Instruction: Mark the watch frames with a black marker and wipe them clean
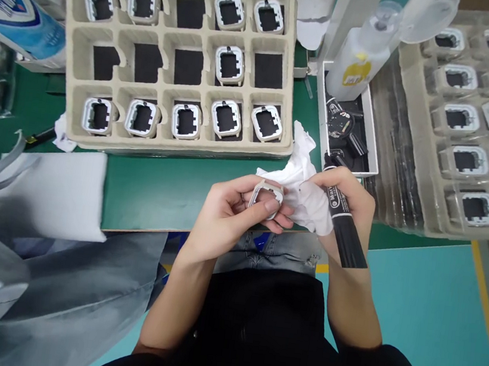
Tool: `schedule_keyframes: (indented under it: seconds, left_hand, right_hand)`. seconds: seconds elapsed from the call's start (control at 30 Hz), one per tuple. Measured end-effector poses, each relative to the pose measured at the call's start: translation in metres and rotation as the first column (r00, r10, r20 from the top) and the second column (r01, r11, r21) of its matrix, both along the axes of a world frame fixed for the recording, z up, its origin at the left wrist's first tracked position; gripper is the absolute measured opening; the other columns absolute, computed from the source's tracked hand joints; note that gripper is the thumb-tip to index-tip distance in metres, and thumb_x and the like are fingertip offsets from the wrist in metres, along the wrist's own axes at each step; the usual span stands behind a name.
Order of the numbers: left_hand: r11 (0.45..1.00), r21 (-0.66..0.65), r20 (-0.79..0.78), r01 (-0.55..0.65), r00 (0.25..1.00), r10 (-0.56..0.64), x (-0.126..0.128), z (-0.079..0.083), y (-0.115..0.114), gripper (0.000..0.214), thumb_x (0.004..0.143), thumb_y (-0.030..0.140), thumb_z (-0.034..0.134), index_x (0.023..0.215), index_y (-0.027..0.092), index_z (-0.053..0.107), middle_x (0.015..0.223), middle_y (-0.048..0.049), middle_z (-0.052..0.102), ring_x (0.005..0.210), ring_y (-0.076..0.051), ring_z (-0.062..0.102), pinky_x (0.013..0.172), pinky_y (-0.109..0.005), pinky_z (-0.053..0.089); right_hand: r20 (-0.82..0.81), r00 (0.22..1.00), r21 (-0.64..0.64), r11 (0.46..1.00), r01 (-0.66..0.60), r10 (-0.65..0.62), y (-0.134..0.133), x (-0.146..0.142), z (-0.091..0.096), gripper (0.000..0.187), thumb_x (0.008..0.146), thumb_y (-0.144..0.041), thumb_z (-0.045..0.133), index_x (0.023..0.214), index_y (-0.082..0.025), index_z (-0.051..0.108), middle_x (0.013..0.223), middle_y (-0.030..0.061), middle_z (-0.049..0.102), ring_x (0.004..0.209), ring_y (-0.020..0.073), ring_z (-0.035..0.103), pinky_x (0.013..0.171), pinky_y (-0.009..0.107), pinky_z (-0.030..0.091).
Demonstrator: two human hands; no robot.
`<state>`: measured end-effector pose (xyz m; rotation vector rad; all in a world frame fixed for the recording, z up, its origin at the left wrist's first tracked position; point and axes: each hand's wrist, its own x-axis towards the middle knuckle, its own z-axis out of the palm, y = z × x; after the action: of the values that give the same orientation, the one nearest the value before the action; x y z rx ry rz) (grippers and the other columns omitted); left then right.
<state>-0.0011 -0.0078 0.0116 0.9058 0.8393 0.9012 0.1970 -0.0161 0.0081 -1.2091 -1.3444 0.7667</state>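
Observation:
My left hand point(226, 213) is closed around a beige and white watch case frame point(260, 192), its thumb lying across the lower right side. A crumpled white wiping cloth point(299, 181) is pinched in my right hand point(357, 195), right beside the frame. That same hand also grips a black marker pen point(347, 238), slanting down across the palm toward the wrist. Just beyond my hands stands a beige moulded tray point(159, 149), where similar frames sit in several pockets and other pockets show bare black pads.
At right, stacked trays point(406, 219) hold more frames. A white box point(370, 142) contains black parts and a clear-topped bottle point(359, 66). On the left are a blue spray can point(23, 16), a white foam sheet point(62, 195) and a neighbouring person's grey-blue clothing point(77, 287).

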Motion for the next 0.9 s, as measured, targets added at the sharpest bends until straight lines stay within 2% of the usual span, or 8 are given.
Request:
schedule_keyframes:
  seconds: [0.2, 0.37, 0.47, 0.63, 0.77, 0.9]
  left_hand:
    - [0.994, -0.002, -0.053, -0.107, 0.993, 0.107, 0.005, 0.000, -0.003, 0.035, 0.098, 0.041, 0.088, 0.124, 0.019, 0.083, 0.093, -0.0069, 0.088, 0.079, -0.024, 0.087, 0.064, -0.029, 0.072]
    - [0.985, -0.006, -0.038, -0.171, 0.985, 0.171, 0.010, 0.000, -0.004, 0.031, 0.098, 0.041, 0.089, 0.119, 0.019, 0.083, 0.091, -0.0054, 0.087, 0.076, -0.022, 0.086, 0.060, -0.026, 0.070]
    - [0.984, -0.014, -0.046, -0.179, 0.983, 0.178, 0.011, 0.001, -0.003, 0.031, 0.098, 0.042, 0.089, 0.117, 0.019, 0.082, 0.091, -0.0057, 0.086, 0.076, -0.023, 0.086, 0.059, -0.026, 0.069]
    - [0.983, -0.038, -0.046, -0.182, 0.983, 0.180, 0.013, 0.003, 0.000, 0.034, 0.099, 0.043, 0.088, 0.118, 0.016, 0.082, 0.090, -0.0068, 0.085, 0.074, -0.023, 0.086, 0.058, -0.026, 0.069]
    - [0.980, -0.060, -0.039, -0.191, 0.981, 0.188, 0.015, 0.006, 0.001, 0.035, 0.099, 0.041, 0.088, 0.120, 0.014, 0.081, 0.088, -0.0067, 0.085, 0.073, -0.022, 0.086, 0.059, -0.025, 0.069]
    - [0.980, -0.052, -0.044, -0.193, 0.981, 0.191, 0.016, 0.007, 0.001, 0.033, 0.098, 0.037, 0.088, 0.119, 0.013, 0.080, 0.089, -0.0070, 0.085, 0.074, -0.021, 0.085, 0.064, -0.026, 0.072]
  right_hand:
    - [0.036, 0.999, 0.038, 0.999, 0.035, -0.036, 0.001, -0.002, 0.000, 0.012, 0.101, -0.032, 0.079, 0.090, -0.029, 0.075, 0.078, -0.0028, 0.069, 0.066, 0.0158, 0.057, 0.063, 0.034, 0.051]
    - [-0.036, 0.999, -0.008, 1.000, -0.012, 0.012, 0.000, -0.004, 0.000, 0.017, 0.105, -0.036, 0.074, 0.092, -0.027, 0.072, 0.072, -0.0035, 0.063, 0.062, 0.0149, 0.054, 0.061, 0.034, 0.044]
    - [-0.027, 0.999, -0.004, 1.000, -0.019, 0.019, -0.002, -0.004, 0.002, 0.016, 0.104, -0.033, 0.075, 0.090, -0.026, 0.072, 0.072, -0.0036, 0.062, 0.062, 0.0147, 0.054, 0.063, 0.035, 0.044]
    - [0.015, 1.000, 0.038, 0.999, 0.005, -0.006, -0.004, -0.002, 0.002, 0.002, 0.099, -0.031, 0.079, 0.099, -0.030, 0.077, 0.084, 0.0004, 0.070, 0.067, 0.0184, 0.058, 0.064, 0.038, 0.046]
    - [0.084, 0.996, 0.085, 0.996, 0.025, -0.032, -0.004, -0.002, 0.001, 0.006, 0.099, -0.036, 0.078, 0.097, -0.031, 0.075, 0.088, 0.0019, 0.070, 0.071, 0.0213, 0.060, 0.064, 0.039, 0.046]
    - [0.118, 0.993, 0.120, 0.993, 0.012, -0.026, -0.003, -0.002, 0.001, 0.006, 0.097, -0.031, 0.076, 0.094, -0.030, 0.071, 0.085, 0.0010, 0.068, 0.072, 0.0212, 0.059, 0.064, 0.038, 0.046]
